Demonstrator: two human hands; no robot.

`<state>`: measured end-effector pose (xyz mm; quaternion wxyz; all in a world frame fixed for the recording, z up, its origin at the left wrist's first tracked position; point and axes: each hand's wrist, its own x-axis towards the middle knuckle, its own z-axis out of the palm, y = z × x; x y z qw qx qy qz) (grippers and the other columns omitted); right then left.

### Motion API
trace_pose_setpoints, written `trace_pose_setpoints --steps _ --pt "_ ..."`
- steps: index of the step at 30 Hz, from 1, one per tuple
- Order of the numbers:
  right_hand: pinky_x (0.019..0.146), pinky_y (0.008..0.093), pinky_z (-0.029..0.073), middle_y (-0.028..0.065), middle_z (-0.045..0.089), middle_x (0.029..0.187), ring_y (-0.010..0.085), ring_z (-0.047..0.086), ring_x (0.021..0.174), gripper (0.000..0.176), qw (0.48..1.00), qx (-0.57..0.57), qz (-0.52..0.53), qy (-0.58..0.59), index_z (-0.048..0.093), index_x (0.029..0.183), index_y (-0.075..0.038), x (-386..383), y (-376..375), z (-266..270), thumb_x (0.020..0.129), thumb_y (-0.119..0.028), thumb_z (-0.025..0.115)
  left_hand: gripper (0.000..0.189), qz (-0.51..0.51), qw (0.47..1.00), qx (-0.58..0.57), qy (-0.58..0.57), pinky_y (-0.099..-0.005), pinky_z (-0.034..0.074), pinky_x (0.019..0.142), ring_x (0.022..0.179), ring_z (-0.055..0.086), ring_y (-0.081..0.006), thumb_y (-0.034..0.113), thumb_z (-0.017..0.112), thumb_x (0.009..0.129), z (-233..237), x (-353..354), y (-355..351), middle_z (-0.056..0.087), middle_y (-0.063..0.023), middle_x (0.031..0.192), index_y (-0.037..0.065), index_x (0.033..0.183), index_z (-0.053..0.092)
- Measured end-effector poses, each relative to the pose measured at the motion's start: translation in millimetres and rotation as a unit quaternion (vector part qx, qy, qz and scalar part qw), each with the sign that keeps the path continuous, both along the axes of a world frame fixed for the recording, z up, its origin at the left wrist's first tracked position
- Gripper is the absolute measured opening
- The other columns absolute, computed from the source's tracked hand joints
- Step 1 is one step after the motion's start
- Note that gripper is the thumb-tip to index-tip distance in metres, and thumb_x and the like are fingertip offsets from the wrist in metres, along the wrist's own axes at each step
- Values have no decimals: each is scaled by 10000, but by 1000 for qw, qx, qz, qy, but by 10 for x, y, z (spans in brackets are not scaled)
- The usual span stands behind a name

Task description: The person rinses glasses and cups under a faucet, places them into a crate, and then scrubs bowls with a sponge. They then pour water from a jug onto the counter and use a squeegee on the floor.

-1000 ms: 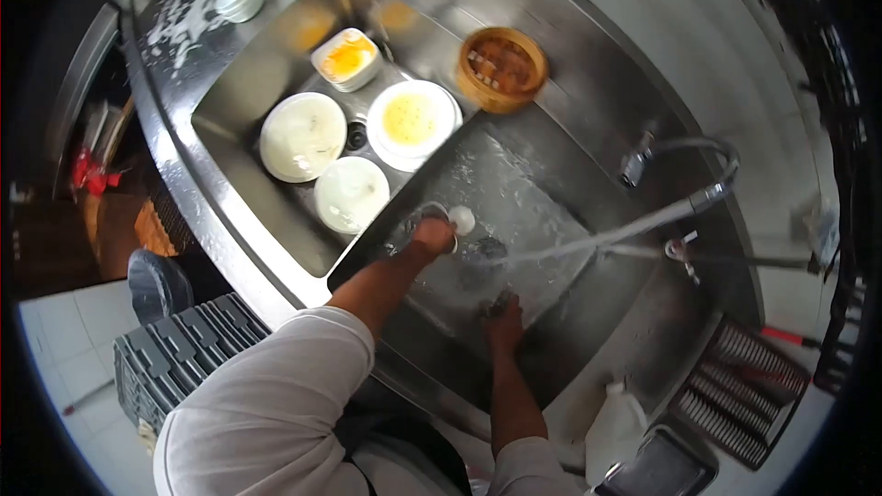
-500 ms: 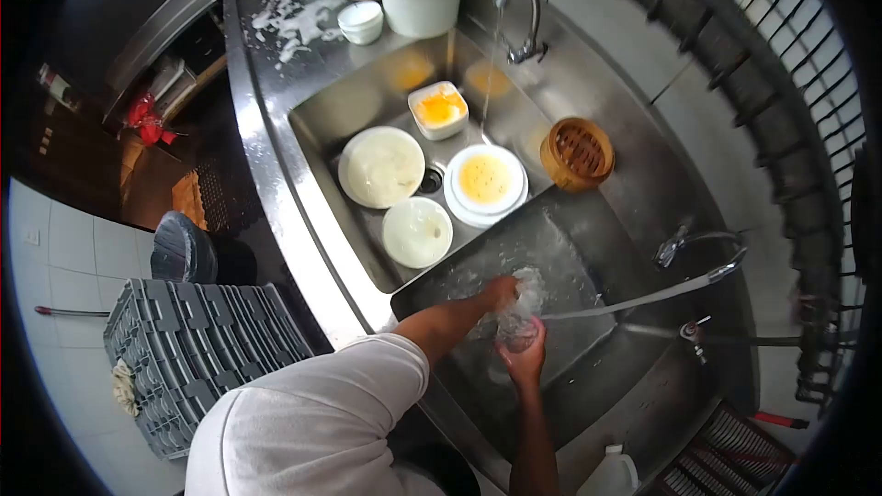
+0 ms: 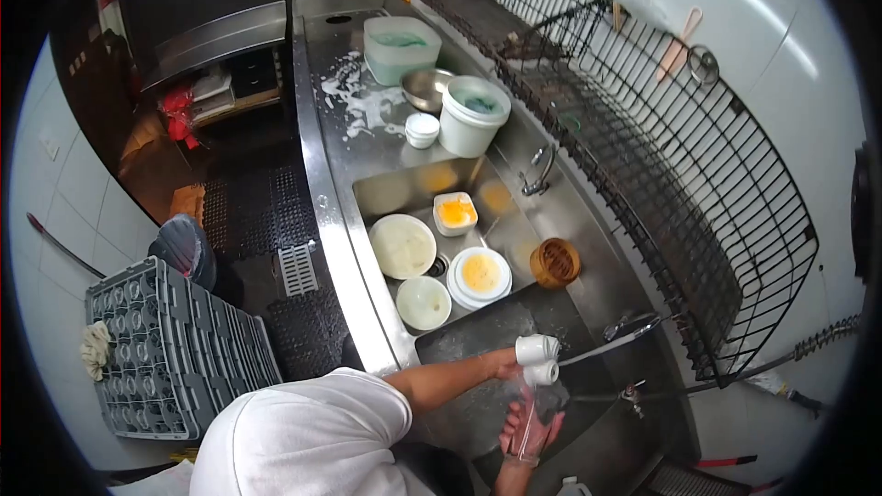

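Observation:
My left hand [image 3: 502,364] reaches over the right-hand basin and grips white cups [image 3: 537,350], two of them visible side by side. Below it, my right hand [image 3: 537,430] is wrapped around a clear drinking glass [image 3: 525,445], whose outline is hard to make out. Just beyond the cups, a grey hose spout [image 3: 611,340] points toward them. Rippling water fills the dark basin [image 3: 588,312] under both hands.
The left basin holds a large white bowl [image 3: 402,246], a smaller bowl [image 3: 424,303], stacked plates [image 3: 480,276] and a square dish [image 3: 455,213]. A bamboo steamer [image 3: 555,263] sits by the sink edge. Beyond stands a white bucket [image 3: 473,118]. A wire rack [image 3: 735,211] overhangs the right side.
White cups are now visible in my left hand, lifted from the water. My right hand has moved lower with the glass. The view has tilted up, and the far tap's stream no longer shows.

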<state>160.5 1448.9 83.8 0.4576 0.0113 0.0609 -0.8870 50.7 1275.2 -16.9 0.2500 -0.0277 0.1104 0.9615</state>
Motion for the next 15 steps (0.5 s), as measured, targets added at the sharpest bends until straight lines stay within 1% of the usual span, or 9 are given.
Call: trace_pose_setpoints --steps 1,3,5,6,9,10,12,14,15 --pt "770 424 554 223 563 1192 321 610 954 943 999 13 -27 -32 324 1462 -30 70 54 -32 851 -731 483 304 -41 999 -8 -9 -340 566 864 1025 677 -200 318 627 946 -89 -86 -99 688 -46 1143 149 1199 629" --pt "762 445 567 199 575 1184 325 627 980 972 991 47 -80 -101 370 1439 -13 263 214 -111 820 -748 519 302 4 998 -57 6 -360 563 889 1042 674 -200 309 635 942 45 -79 -344 686 -50 1152 151 1199 628" --pt "764 359 527 192 571 1226 269 614 999 957 984 85 -118 -100 399 1399 59 469 343 -324 848 -715 518 308 44 995 -91 -5 -390 562 906 1052 672 -195 308 652 931 391 -31 -746 684 -46 1156 157 1198 625" --pt "765 316 508 189 569 1248 241 607 1009 952 980 104 -137 -99 414 1379 94 581 398 -414 862 -698 518 287 44 996 -76 4 -418 582 877 1003 693 -211 291 675 916 522 11 -986 701 -57 1111 159 1167 629" --pt "977 450 425 119 578 1296 317 566 1111 598 991 -2 -85 -100 501 1349 -25 943 502 -456 920 -418 640 310 94 990 -102 36 -411 589 843 974 697 -198 286 689 905 684 198 -1838 700 -33 1094 158 1178 617" --pt "978 459 426 128 578 1293 319 565 1113 638 988 44 -104 -106 491 1356 -20 1010 506 -440 908 -448 643 323 104 988 -105 46 -411 586 845 975 694 -194 285 696 899 665 305 -2162 697 -26 1096 158 1185 616" --pt "980 478 427 147 578 1289 323 562 1116 718 972 148 -133 -123 470 1370 -11 1146 468 -386 885 -509 648 382 179 971 -137 75 -398 567 888 1017 676 -182 274 724 877 794 712 -2821 681 -27 1124 144 1215 604" --pt "962 499 438 162 588 1274 335 570 1106 738 973 154 -147 -93 446 1390 -10 1194 246 -389 887 -515 641 428 237 955 -143 103 -393 543 937 1062 656 -186 236 738 866 1068 1327 -3492 664 -44 1167 125 1250 587" --pt "953 510 443 170 593 1266 340 573 1102 749 973 150 -158 -75 434 1400 -10 1178 64 -395 888 -517 637 437 258 953 -134 84 -389 538 948 1067 652 -200 199 738 864 1128 1613 -3825 655 -67 1179 102 1259 577"
